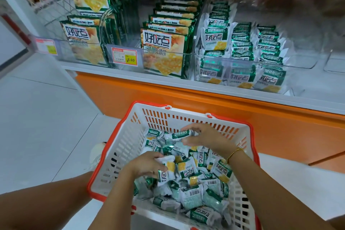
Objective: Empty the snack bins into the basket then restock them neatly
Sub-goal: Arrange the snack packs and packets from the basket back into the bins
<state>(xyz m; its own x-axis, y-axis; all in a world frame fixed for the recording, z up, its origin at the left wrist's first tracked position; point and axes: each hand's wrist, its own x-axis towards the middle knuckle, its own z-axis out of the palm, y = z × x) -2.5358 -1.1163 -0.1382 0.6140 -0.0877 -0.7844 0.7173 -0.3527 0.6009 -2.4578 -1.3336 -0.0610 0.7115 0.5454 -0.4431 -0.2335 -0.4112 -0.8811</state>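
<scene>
Gathering the loose packets is the step I judge myself to be in. They lie in a jumbled heap in the basket, which sits low in front of me, below the shelf, so both hands can reach in from above. My left hand is down in the heap with its fingers curled round a packet or two; how many I cannot tell. My right hand is raised a little over the far side of the pile and pinches one packet lengthwise between thumb and fingers, held flat, as it would need to be to slot in on edge. Up on the shelf, the clear bin at right holds packets of the same kind standing in tidy rows towards its left side, with its right part bare. From that I take it that restocking is part done and the basket holds what has yet to go back. Each wrapper is green and white with a yellow cracker and the brand 好吃点, and some show a barcode. Beside that bin stand bigger packs of the same brand, facing forward in a file. A red-and-yellow tag on their bin front reads 8.60; its smaller print is too fine to read.
</scene>
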